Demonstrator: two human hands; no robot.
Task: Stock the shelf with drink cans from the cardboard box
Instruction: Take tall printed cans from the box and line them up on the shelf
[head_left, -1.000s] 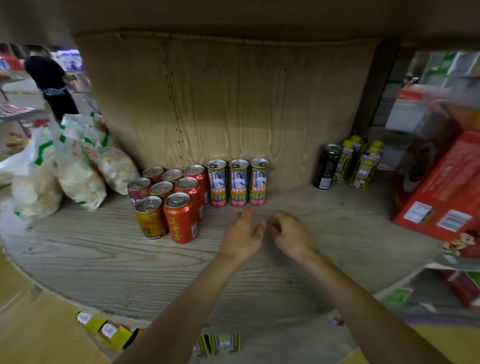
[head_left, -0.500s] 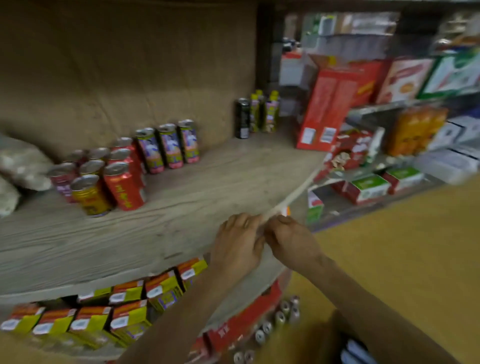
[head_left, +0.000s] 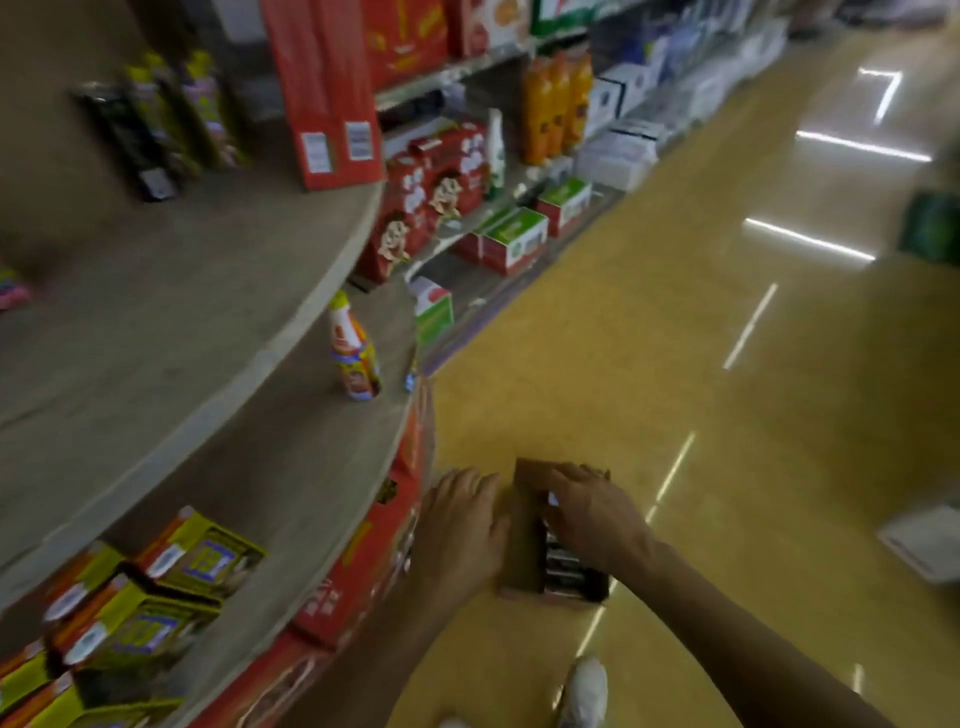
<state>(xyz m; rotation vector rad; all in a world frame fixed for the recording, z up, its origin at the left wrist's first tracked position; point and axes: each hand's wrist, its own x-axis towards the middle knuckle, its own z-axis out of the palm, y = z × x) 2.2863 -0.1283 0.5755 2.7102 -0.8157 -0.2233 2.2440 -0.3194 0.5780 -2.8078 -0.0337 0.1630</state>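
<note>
Steady cardboard box (head_left: 523, 551) with left hand (head_left: 462, 519), fingers spread loose; close right hand (head_left: 595, 514), grasp unclear now, squarely round one drink can (head_left: 562, 565) before lifting.

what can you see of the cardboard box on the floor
The cardboard box is plain brown, open-topped, standing on the yellow floor beside the round shelf. Dark drink cans sit in a row along its right side. The right hand reaches into it over the cans; the left hand lies flat at its left edge.
</note>
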